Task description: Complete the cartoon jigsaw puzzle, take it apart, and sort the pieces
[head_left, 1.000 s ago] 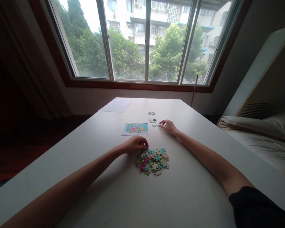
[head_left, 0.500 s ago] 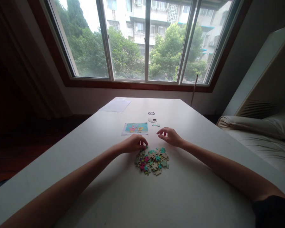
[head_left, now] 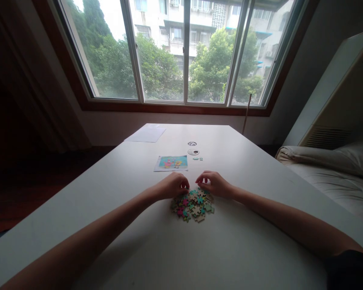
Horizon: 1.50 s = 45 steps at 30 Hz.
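A heap of small coloured puzzle pieces [head_left: 192,206] lies on the white table [head_left: 242,241]. My left hand [head_left: 171,186] rests at the heap's far left edge, fingers curled in a pinch over the pieces. My right hand [head_left: 214,183] sits at the heap's far right edge, fingers bent down onto the pieces. What either hand holds is hidden under the fingers. Beyond the hands lies a small picture card [head_left: 171,162] with a blue scene. Two joined teal pieces [head_left: 197,158] lie apart to the card's right.
A round disc [head_left: 193,152] and a small ring [head_left: 192,143] lie farther back on the table. A sheet of paper [head_left: 145,134] lies at the far left corner. A bed with a pillow [head_left: 335,161] stands to the right. A thin stick [head_left: 246,114] leans by the window.
My right hand has drawn back from the two teal pieces near the disc to the far right edge of the heap. My left hand has stayed at the heap.
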Available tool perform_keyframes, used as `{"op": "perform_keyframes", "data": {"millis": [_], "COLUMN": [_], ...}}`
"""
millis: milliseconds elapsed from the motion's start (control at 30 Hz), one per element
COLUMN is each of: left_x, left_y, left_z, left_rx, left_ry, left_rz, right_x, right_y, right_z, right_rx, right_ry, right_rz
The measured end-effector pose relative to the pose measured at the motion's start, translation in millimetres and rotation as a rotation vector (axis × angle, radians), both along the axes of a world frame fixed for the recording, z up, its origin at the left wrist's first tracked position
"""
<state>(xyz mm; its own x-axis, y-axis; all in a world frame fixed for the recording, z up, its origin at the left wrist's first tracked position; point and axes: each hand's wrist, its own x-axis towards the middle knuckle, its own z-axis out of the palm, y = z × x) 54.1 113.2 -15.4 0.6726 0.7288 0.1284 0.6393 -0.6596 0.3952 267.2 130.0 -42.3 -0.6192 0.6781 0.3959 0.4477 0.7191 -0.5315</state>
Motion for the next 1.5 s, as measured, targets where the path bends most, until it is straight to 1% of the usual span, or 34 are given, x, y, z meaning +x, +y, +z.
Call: {"op": "perform_keyframes", "data": {"millis": [100,167,233,333,433,500,600,733,967,1067,1167,1333,1500], "left_x": [1,1,2,3,4,5,4,5,7,6,3,-7,-9], "left_y": [-2,-3,-2,1,4,5,6,4,3,3,7,16,18], "left_z": [1.3,1.5,1.0,0.1,-0.9,-1.7,-2.9,-3.4,-2.9,-1.9,-1.9,-9.9,-17.3], "left_rx": [0.006,-0.03,-0.108,-0.271,-0.452,-0.526,-0.555,-0.594,-0.654,-0.636,-0.584,-0.53,-0.56], "left_ry": [-0.035,-0.068,-0.126,-0.288,-0.476,-0.579,-0.666,-0.724,-0.769,-0.763,-0.746,-0.676,-0.58], "left_rz": [0.006,0.016,0.021,0.056,0.153,0.217,0.258,0.248,0.209,0.214,0.223,0.221,0.231], "right_x": [-1,-1,-1,-1,-1,-2,-4,-6,-7,-6,-4,4,11], "right_y": [-2,-3,-3,-3,-5,-7,-9,-9,-10,-9,-6,0,5], "right_z": [0.2,1.2,2.5,4.7,7.1,8.5,9.5,9.1,9.7,11.2,14.5,22.8,26.9], "right_rx": [-0.008,0.002,0.016,0.054,0.121,0.162,0.222,0.288,0.343,0.365,0.386,0.466,0.517], "right_ry": [0.007,0.014,0.019,0.028,0.043,0.049,0.05,0.044,0.029,0.026,0.031,0.117,0.172], "right_rz": [0.025,0.026,0.024,0.017,-0.012,-0.028,-0.032,-0.037,-0.04,-0.044,-0.08,-0.189,-0.232]}}
